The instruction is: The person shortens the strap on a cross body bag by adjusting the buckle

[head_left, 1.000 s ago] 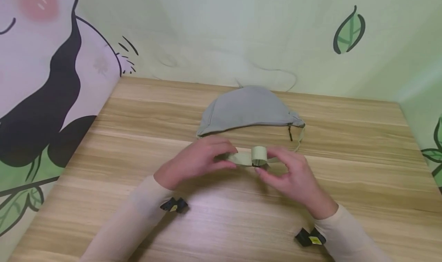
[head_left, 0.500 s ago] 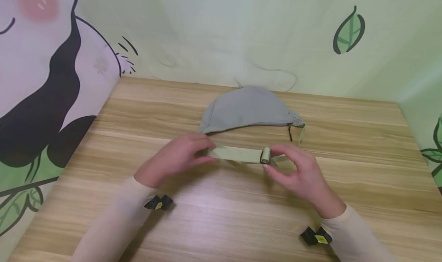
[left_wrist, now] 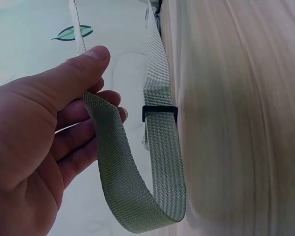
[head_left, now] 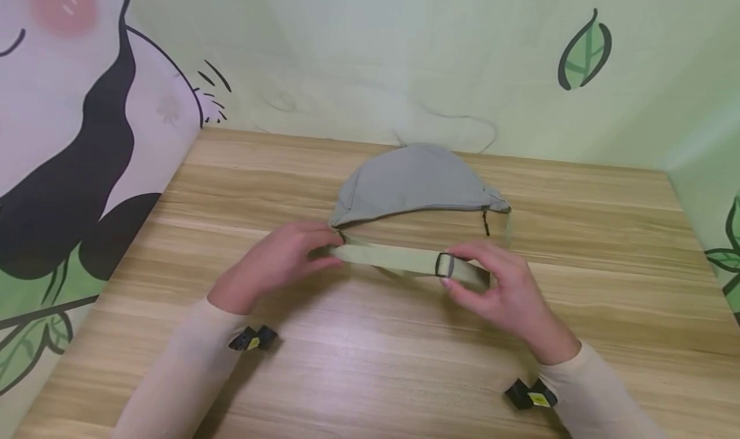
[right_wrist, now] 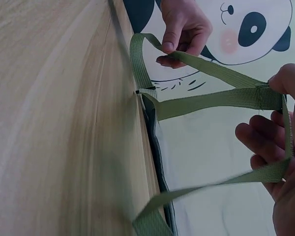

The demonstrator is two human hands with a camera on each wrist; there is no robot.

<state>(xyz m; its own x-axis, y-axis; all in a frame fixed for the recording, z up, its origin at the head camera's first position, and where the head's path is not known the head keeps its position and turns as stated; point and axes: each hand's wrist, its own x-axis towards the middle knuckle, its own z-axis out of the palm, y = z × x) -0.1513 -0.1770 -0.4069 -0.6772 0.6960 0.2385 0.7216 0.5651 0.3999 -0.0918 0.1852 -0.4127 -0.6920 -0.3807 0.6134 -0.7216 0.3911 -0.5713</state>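
From my remote station I see the table (head_left: pixel 358 375) carrying the grey bag (head_left: pixel 410 179) at its far side. The strap (head_left: pixel 387 257) lies in front; my left hand (head_left: pixel 274 262) pinches it and my right hand (head_left: pixel 494 285) pinches the black slider (head_left: pixel 451 265), apparently so it runs straight between them.

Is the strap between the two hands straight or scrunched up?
Straight: the green strap runs in a line from the left hand to the right hand.
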